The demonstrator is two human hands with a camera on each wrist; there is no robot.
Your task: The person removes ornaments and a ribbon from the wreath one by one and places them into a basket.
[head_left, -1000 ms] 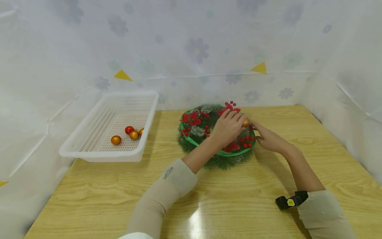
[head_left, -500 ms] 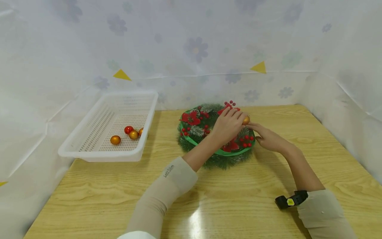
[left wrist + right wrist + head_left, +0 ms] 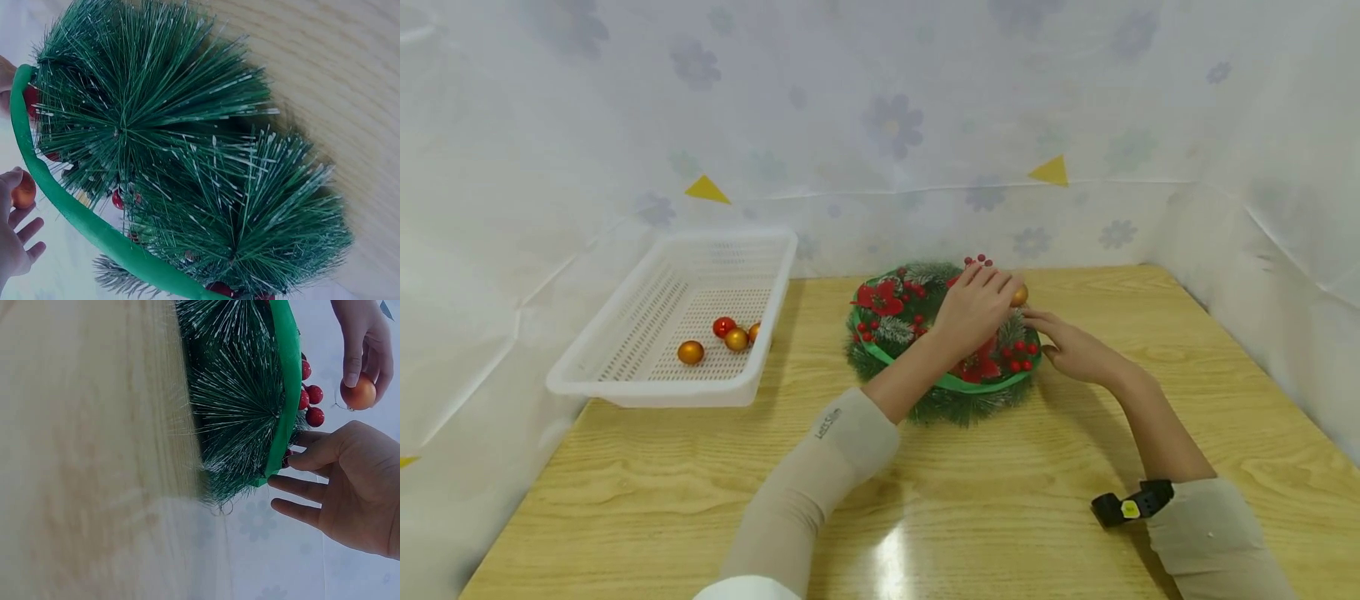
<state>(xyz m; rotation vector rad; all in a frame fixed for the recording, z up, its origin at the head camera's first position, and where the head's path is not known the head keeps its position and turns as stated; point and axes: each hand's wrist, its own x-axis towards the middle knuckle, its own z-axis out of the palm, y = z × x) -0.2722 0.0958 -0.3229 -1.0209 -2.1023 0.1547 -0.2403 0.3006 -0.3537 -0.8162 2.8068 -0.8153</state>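
Observation:
My left hand (image 3: 977, 312) reaches over the right side of a green Christmas wreath (image 3: 966, 408) and pinches a golden bauble (image 3: 1019, 295) by thumb and finger. In the left wrist view, that hand's other fingers (image 3: 31, 231) spread apart beside the bauble. A thin loop trails from the bauble (image 3: 359, 392) in the right wrist view. My right hand (image 3: 1078, 350) is at the wreath's right edge, below the bauble, its fingers stretched to the green ribbon (image 3: 289, 387) and its thumb tip overlapping a red berry. Red flowers (image 3: 880, 296) and berries (image 3: 1017, 357) decorate the wreath.
On the left of the wooden table (image 3: 1000, 517) stands a white perforated basket (image 3: 655, 387). Several baubles lie in it, among them a red one (image 3: 724, 327) and a golden one (image 3: 691, 352). A patterned white sheet (image 3: 887, 217) encloses the back and sides.
The golden bauble has risen slightly with my left hand. My right fingers have drawn down a little, away from the bauble, to the wreath's edge. The basket has not moved.

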